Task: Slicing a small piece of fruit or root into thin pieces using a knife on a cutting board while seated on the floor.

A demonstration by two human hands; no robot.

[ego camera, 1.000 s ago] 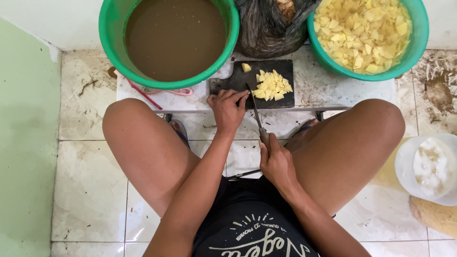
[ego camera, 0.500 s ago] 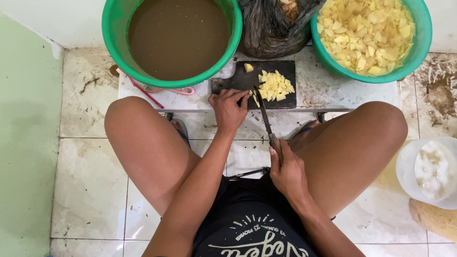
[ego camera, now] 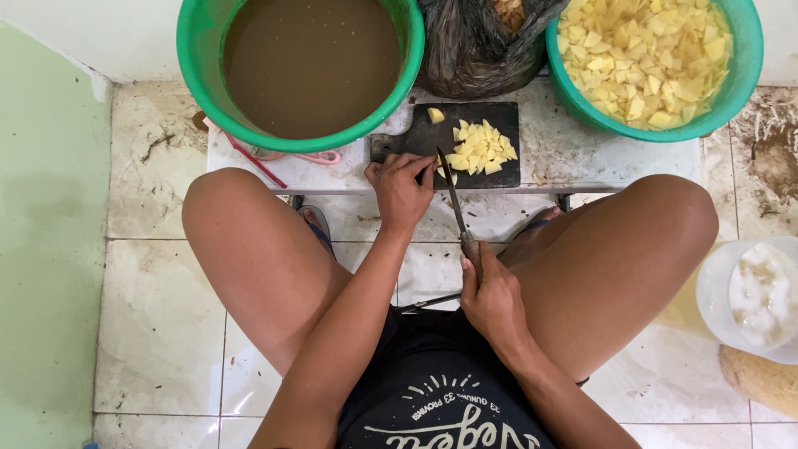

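My left hand (ego camera: pixel 402 190) rests at the near edge of a black cutting board (ego camera: pixel 502 122), fingers curled over a small pale piece. My right hand (ego camera: pixel 491 297) grips the handle of a long thin knife (ego camera: pixel 454 198), whose blade points up toward the board beside my left fingers. A pile of cut yellow pieces (ego camera: pixel 480 150) lies on the board, with one stray piece (ego camera: pixel 435 115) near its far edge. The board sits on a low white bench (ego camera: pixel 582 158) between my knees.
A green basin of brown liquid (ego camera: pixel 309 65) stands at the back left, a green basin of yellow chunks (ego camera: pixel 647 51) at the back right, a black plastic bag (ego camera: pixel 478 46) between them. A clear tub with white contents (ego camera: pixel 752 297) sits on the tiled floor at right.
My right hand has drawn back toward my lap with the knife, its blade now angled up to the board. My left hand stays at the board's edge.
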